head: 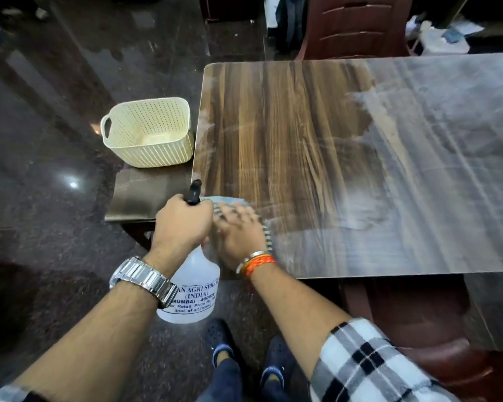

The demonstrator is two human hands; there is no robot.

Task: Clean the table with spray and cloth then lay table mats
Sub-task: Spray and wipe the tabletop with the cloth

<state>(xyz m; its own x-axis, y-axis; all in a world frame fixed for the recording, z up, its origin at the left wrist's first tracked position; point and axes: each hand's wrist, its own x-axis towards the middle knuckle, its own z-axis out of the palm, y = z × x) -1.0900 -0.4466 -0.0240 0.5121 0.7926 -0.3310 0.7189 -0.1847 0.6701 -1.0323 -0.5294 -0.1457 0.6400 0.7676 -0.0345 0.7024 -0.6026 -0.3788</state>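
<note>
Cloth (230, 200) at table (288, 126) near-left edge under flat R hand (241, 236); L hand (180, 224) grips spray bottle (192, 288) off-edge.

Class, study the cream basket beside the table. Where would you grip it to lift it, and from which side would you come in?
Probably best to grip the cream basket by the handle cut into its left end wall, coming from the left and above. It stands upright with that handle facing away from the table, whose edge crowds its right side.
</note>
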